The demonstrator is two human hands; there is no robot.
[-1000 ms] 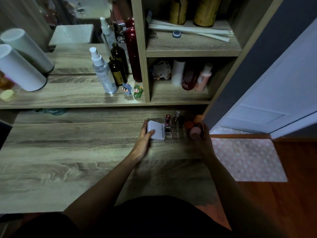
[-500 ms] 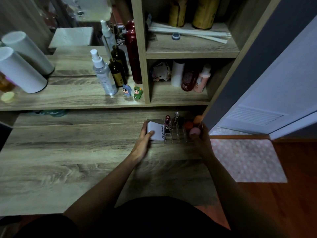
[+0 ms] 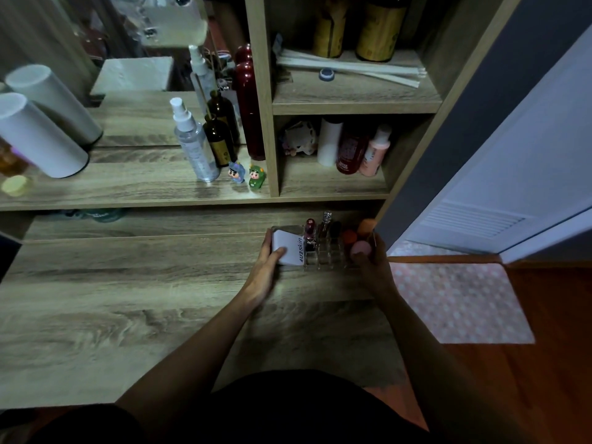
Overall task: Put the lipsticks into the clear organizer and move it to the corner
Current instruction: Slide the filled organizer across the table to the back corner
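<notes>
The clear organizer (image 3: pixel 325 256) stands at the far right of the wooden desk (image 3: pixel 128 299), close under the shelf unit. Lipsticks (image 3: pixel 310 233) stand upright in its cells, next to a white box (image 3: pixel 288 248) marked 4U2skin and orange and pink sponges (image 3: pixel 360 248). My left hand (image 3: pixel 267 267) grips the organizer's left end, thumb on the white box. My right hand (image 3: pixel 373 264) holds its right end by the pink sponge.
A shelf (image 3: pixel 128 187) above the desk carries a spray bottle (image 3: pixel 195 145), dark bottles, two small figurines (image 3: pixel 246 176) and white cylinders (image 3: pixel 38 136). Cubbies on the right hold more bottles. A dotted mat (image 3: pixel 458 299) lies on the floor to the right.
The organizer and both hands have barely shifted; they stay at the desk's far right end. The view has tilted slightly.
</notes>
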